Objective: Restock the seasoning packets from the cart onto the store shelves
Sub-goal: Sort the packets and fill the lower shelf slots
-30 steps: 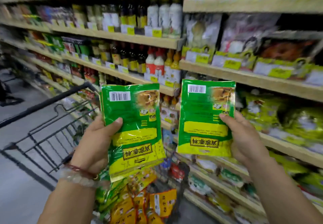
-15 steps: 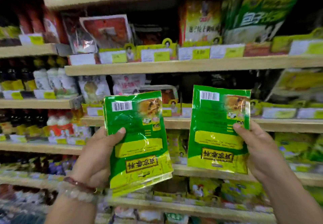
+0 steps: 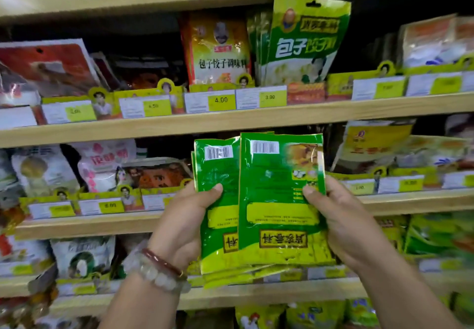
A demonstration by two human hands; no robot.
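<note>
A: What fills the view?

B: Wooden store shelves [image 3: 230, 123], several tiers of them, packed with standing pouches and fronted by yellow and white price tags [image 3: 210, 100]. One tag reads 4.00, the one beside it 3.00.

A: Which goods stand out?

B: On the upper tier a tall green dumpling seasoning pouch [image 3: 306, 38], and just left of it a yellow and white pouch [image 3: 216, 49] with a red edge. Further left lie dark red packs, too blurred to read.

A: And the seasoning packets?

B: Two sets, held upside down in front of the middle tier, barcodes at the top. The right green packet [image 3: 279, 200] overlaps the left green packets [image 3: 218, 215], covering their right edge. The left set is a small stack; several lower edges fan out below it.

A: How do the hands sit?

B: The left hand [image 3: 184, 221] grips its stack, thumb pressed on the front, fingers curled behind. The right hand [image 3: 343, 223] holds the front packet the same way, thumb on its face near the right edge.

A: Anything smaller?

B: A dark red bangle [image 3: 164, 262] and a pale bead bracelet [image 3: 156, 277] on the left wrist.
</note>
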